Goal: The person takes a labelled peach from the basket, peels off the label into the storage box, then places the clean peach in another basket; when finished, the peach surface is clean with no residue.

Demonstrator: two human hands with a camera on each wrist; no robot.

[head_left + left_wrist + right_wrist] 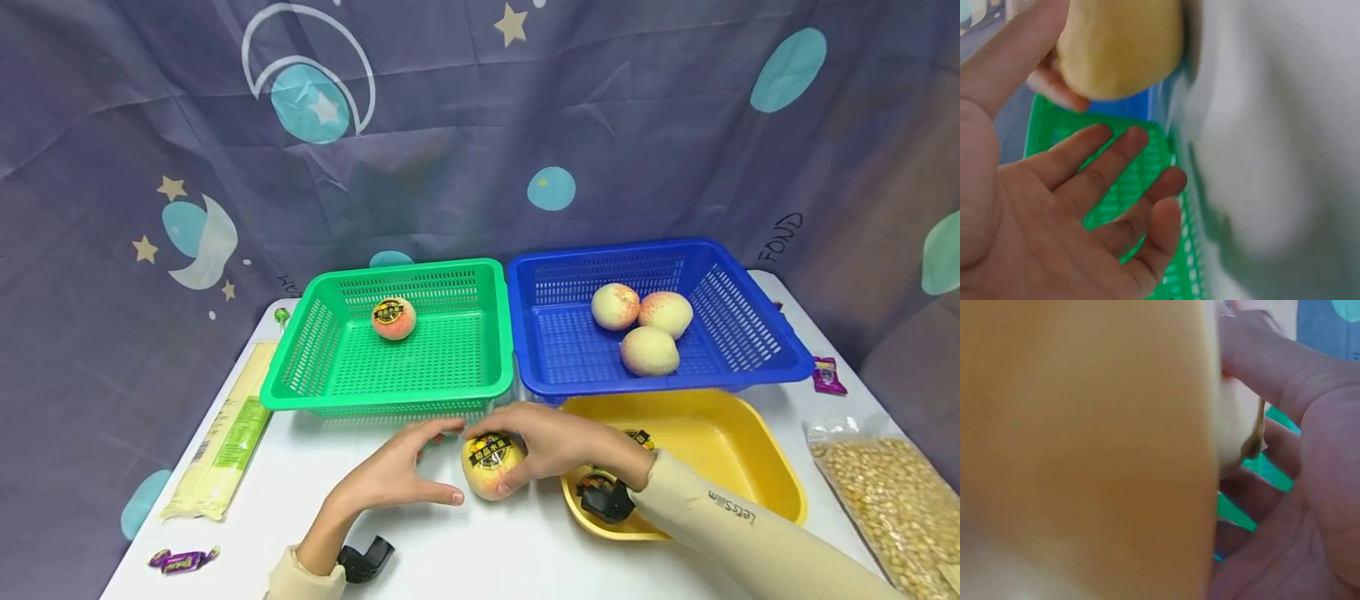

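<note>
Peach: round (486, 486), pale yellow with a faint pink blush
Sticker: black and gold (492, 451), on the upper side, facing the head camera, lettering upright
Grip: between the thumb and fingers of the right hand (553, 440)
Place: at the white table (465, 560), nearer the person than the green basket (390, 399), left of the yellow tub (723, 450)
Contact with table: cannot tell

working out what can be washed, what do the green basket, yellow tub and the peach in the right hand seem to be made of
Green basket: likely moulded plastic with a slight sheen, given its even colour and slotted walls.
Yellow tub: probably smooth, slightly shiny plastic, from its soft highlights.
Peach in the right hand: matte, yellowish skin; real fruit or foam imitation, the look leaves open.
</note>
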